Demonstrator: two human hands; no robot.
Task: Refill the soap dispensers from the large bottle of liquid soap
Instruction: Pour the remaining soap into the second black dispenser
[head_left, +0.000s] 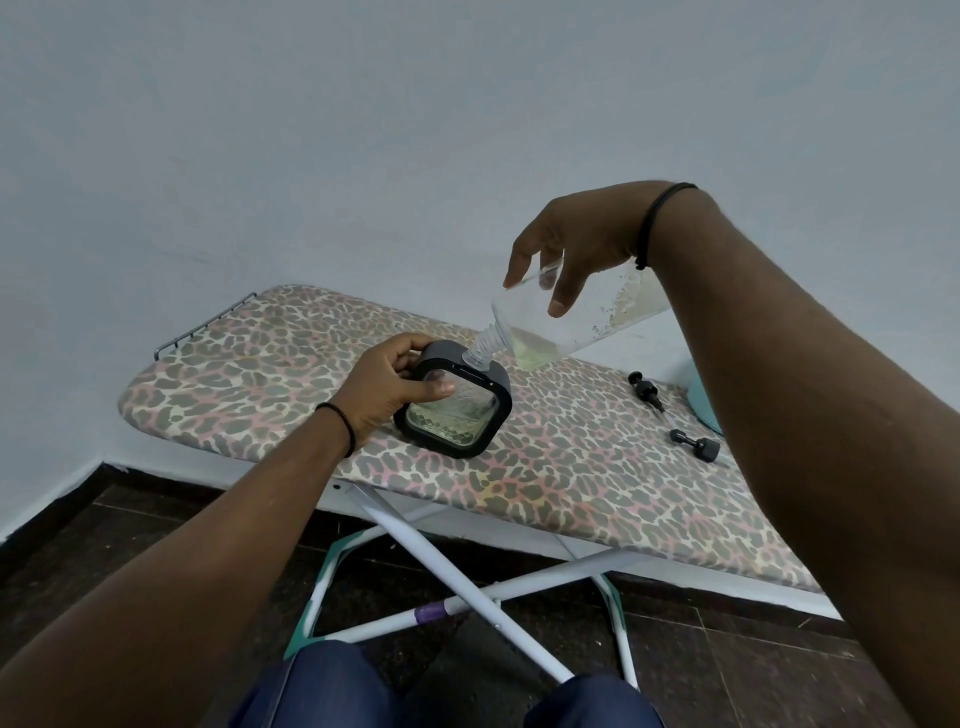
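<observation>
A square soap dispenser (457, 410) with a black frame and clear faces stands tilted on the ironing board (597, 467), partly filled with pale liquid. My left hand (387, 387) grips its left side. My right hand (566, 249) holds a large clear bottle (582, 317) tipped downward to the left, its threaded neck (483, 351) resting in the dispenser's top opening. A little yellowish soap sits in the bottle near the neck.
Two black pump parts (644, 391) (696, 446) lie on the leopard-print board to the right. A teal object (704, 405) shows at the board's right edge behind my arm. A wire rack (202, 327) ends the board at the far left. The wall is close behind.
</observation>
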